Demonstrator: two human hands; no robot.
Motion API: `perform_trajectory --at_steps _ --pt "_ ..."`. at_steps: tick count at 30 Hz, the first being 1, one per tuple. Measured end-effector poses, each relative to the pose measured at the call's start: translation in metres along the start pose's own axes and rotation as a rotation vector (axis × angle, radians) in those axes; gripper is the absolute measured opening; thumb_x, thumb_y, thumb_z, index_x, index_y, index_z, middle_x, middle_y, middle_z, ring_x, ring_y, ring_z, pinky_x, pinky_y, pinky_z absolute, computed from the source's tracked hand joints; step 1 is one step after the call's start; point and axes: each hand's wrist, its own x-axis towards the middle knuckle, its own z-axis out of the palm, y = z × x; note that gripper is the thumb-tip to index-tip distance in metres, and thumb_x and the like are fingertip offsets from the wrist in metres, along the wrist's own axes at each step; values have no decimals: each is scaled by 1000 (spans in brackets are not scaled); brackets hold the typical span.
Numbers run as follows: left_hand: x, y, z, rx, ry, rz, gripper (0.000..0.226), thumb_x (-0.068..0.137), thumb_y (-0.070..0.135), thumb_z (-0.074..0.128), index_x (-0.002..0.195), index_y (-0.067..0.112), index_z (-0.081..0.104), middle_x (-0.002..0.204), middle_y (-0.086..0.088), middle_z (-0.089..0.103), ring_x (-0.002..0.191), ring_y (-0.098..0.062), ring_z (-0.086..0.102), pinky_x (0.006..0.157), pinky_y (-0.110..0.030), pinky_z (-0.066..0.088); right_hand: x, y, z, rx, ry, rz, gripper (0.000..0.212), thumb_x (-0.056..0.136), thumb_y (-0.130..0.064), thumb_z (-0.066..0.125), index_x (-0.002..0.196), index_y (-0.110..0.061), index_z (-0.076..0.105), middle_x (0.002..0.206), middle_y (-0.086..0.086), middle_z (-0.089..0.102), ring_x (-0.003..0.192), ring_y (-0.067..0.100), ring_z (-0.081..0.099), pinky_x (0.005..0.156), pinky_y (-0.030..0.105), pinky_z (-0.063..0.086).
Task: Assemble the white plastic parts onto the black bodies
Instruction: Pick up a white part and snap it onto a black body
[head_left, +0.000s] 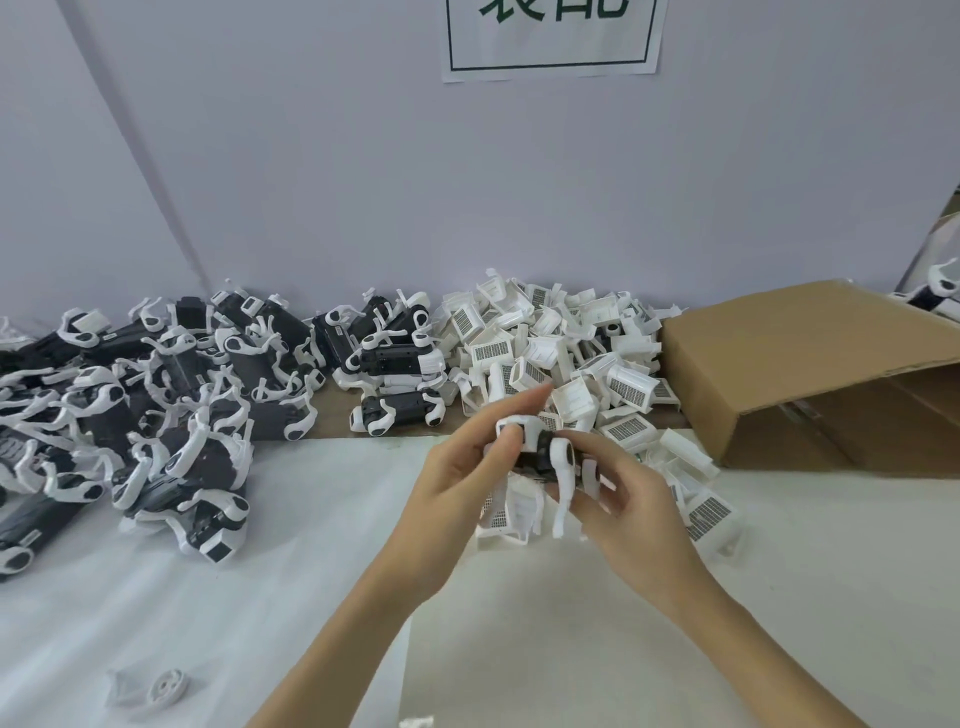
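1. Nearest me, at 7 o'clock on the desk (779, 597), a small white disc-shaped piece (165, 687) lies by itself on the white covering, with open surface all around it.
2. At the centre, both hands meet above the desk. The left hand (457, 467) pinches a white plastic part (514, 431) at the end of a black body (535, 457), forefinger stretched out straight.
3. The right hand (628, 499) curls its fingers around the same black body from 3 o'clock; a white leg (563, 488) hangs down from it.
4. Just behind the hands, toward 1 o'clock, sits a heap of loose white parts (561, 353), spilling to the desk's back edge.
5. At 9 to 10 o'clock, a big pile of finished bodies (156, 405) fills the left side.
6. At 2 o'clock, a cardboard box (810, 364) lies tipped on its side, touching the white heap; its inside is hidden.
7. Farthest off, a paper sign (550, 36) is on the wall at 12 o'clock.
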Motion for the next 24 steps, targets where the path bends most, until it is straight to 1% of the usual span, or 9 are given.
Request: perform_trajectory --at_steps 2,5,7,9,12,14,17,21,24 --pt "2 -2 -7 0 24 -45 38 114 40 44 148 38 60 151 14 61 141 -10 55 109 -29 49 1 1 -1 -127 90 -108 44 88 -13 83 123 -36 72 121 -9 70 121 16 65 98 30 53" --pt "4 -6 -11 -36 110 -127 42 113 49 37 141 37 67 138 5 71 131 -18 64 110 -40 46 4 1 -6 -369 171 -283 42 82 -11 87 120 -26 76 117 -5 64 115 18 63 100 23 47" --pt "4 -8 -6 -39 152 -165 55 107 68 35 134 36 70 129 3 75 126 -18 68 112 -43 47 3 1 -7 -513 170 -381 43 79 -9 89 118 -24 78 117 0 61 114 21 61 102 24 47" --pt "2 -10 4 -13 212 -154 56 96 77 45 119 36 74 116 5 78 117 -15 70 101 -33 53 0 2 -3 -612 141 -429 50 76 -1 90 119 -24 78 121 3 57 115 25 58 104 19 44" --pt "0 -16 14 102 447 -82 31 93 59 72 89 28 76 91 5 78 93 -11 73 77 -19 54 -5 0 4 -574 48 -402 60 78 -7 90 131 -27 71 131 3 50 124 22 54 108 21 43" --pt "1 -20 10 138 548 0 27 97 43 75 80 23 74 82 0 76 84 -14 72 77 -21 55 -7 -2 3 -427 -82 -270 73 83 -27 89 147 -32 55 141 -6 48 136 17 49 113 23 39" --pt "0 -24 -3 191 512 97 24 98 36 75 81 20 72 82 -2 76 85 -18 73 83 -28 57 -6 -5 -1 -283 -204 -55 81 83 -46 85 152 -44 43 141 -22 54 140 4 47 112 13 35" --pt "1 -27 -7 192 485 124 29 97 47 66 93 19 74 97 -1 79 95 -17 72 82 -22 55 -5 -10 0 -408 -81 -202 67 81 -44 84 141 -28 58 131 -24 57 130 5 53 108 17 39" --pt "1 -20 -3 -174 557 -12 60 105 62 48 85 11 74 104 -10 78 97 -28 72 82 -34 55 -6 -16 3 -477 -40 -364 65 84 -37 86 141 -22 58 136 -20 56 133 9 52 110 19 37"
